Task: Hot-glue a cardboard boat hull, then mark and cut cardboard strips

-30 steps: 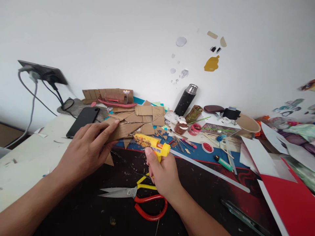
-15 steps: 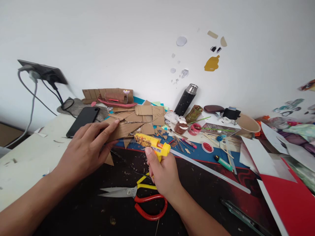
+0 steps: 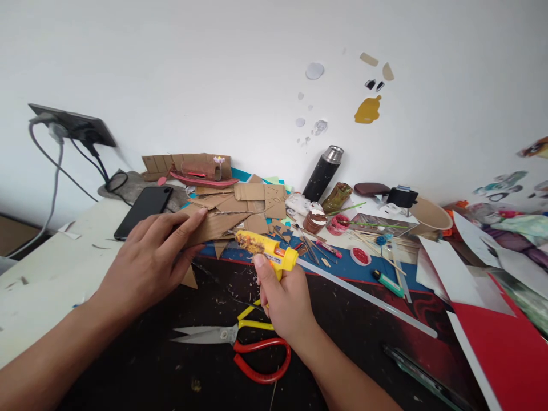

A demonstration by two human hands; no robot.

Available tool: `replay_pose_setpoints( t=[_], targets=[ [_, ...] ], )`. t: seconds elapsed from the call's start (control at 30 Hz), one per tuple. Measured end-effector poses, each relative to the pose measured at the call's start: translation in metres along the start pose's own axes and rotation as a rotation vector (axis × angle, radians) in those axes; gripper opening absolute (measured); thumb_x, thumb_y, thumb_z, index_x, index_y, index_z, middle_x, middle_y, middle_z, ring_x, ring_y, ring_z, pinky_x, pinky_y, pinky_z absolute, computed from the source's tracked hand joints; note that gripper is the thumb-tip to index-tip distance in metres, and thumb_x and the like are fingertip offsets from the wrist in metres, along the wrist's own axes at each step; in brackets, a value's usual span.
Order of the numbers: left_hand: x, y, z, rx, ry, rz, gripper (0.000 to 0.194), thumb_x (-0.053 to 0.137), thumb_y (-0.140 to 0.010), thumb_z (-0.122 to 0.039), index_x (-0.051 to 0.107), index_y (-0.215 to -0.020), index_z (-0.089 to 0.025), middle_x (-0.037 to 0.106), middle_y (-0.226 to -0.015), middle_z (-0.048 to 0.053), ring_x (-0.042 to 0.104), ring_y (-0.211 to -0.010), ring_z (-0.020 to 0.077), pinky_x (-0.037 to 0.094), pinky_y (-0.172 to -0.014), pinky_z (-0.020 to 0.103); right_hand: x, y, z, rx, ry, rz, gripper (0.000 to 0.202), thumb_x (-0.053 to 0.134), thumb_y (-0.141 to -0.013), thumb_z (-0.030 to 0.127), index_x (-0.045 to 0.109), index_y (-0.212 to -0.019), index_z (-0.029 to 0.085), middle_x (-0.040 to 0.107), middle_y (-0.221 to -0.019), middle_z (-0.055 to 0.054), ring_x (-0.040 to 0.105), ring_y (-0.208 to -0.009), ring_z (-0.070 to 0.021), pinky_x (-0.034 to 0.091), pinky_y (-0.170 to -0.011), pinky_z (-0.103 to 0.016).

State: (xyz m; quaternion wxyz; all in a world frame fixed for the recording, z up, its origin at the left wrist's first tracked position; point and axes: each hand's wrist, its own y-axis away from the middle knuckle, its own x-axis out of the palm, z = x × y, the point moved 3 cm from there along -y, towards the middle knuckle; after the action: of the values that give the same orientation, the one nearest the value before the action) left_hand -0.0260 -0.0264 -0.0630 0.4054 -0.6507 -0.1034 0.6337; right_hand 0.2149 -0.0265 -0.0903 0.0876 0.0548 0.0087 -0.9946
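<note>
My right hand is wrapped round a yellow hot glue gun, with a long clear glue stick poking out of its back end. The gun's nozzle points left, close to the edge of a piece of cardboard. That cardboard is gripped at its left end by my left hand, thumb below and fingers on top. Below the gun, scissors with red and yellow handles lie on the dark mat, blades parted. More cut cardboard is heaped behind the held piece.
A phone lies at left, below a wall socket. Behind stand a small model boat and a black thermos. Paint jars, brushes and a green cutter lie right of centre; red paper is far right.
The glue gun has shifted slightly to the right, its nozzle a little farther from the cardboard edge. My left hand and the cardboard have stayed in place.
</note>
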Motion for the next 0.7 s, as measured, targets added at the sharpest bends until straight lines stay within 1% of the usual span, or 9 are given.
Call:
replay_pose_setpoints(
  t=[0.17, 0.33, 0.47, 0.7],
  targets=[
    [-0.0008, -0.0007, -0.0004, -0.003, -0.002, -0.003, 0.091, 0.063, -0.109, -0.021, 0.011, -0.184, -0.033, 0.070, -0.130, 0.015, 0.068, -0.105, 0.0355, 0.061, -0.096, 0.051, -0.0004, -0.0003, 0.0002, -0.001, -0.002, -0.003, 0.062, 0.061, -0.102, 0.080, 0.078, -0.101, 0.020, 0.044, -0.046, 0.006, 0.057, -0.051, -0.0197, 0.043, -0.049, -0.027],
    [-0.0001, -0.0006, 0.0001, -0.004, 0.000, -0.012, 0.090, 0.062, -0.110, -0.021, 0.012, -0.184, -0.032, 0.070, -0.131, 0.015, 0.068, -0.106, 0.0353, 0.061, -0.096, 0.052, -0.0002, 0.0006, -0.0011, 0.013, 0.006, -0.005, 0.065, 0.061, -0.102, 0.081, 0.079, -0.105, 0.018, 0.047, -0.048, 0.005, 0.062, -0.056, -0.0204, 0.047, -0.052, -0.027],
    [0.0003, -0.0002, 0.0006, -0.008, 0.006, -0.019, 0.089, 0.062, -0.110, -0.022, 0.013, -0.184, -0.033, 0.070, -0.130, 0.015, 0.068, -0.106, 0.0351, 0.061, -0.096, 0.051, -0.0002, 0.0009, -0.0016, 0.016, 0.008, -0.004, 0.065, 0.061, -0.102, 0.081, 0.079, -0.100, 0.019, 0.045, -0.046, 0.005, 0.059, -0.053, -0.0195, 0.044, -0.049, -0.026],
    [-0.0002, 0.0011, 0.0004, -0.018, 0.018, 0.014, 0.094, 0.062, -0.107, -0.019, 0.010, -0.184, -0.033, 0.070, -0.131, 0.016, 0.069, -0.108, 0.0366, 0.058, -0.099, 0.051, 0.0008, 0.0018, -0.0028, 0.049, 0.020, 0.008, 0.063, 0.061, -0.101, 0.082, 0.072, -0.086, 0.022, 0.043, -0.045, 0.005, 0.050, -0.045, -0.0166, 0.036, -0.042, -0.026]
  ],
)
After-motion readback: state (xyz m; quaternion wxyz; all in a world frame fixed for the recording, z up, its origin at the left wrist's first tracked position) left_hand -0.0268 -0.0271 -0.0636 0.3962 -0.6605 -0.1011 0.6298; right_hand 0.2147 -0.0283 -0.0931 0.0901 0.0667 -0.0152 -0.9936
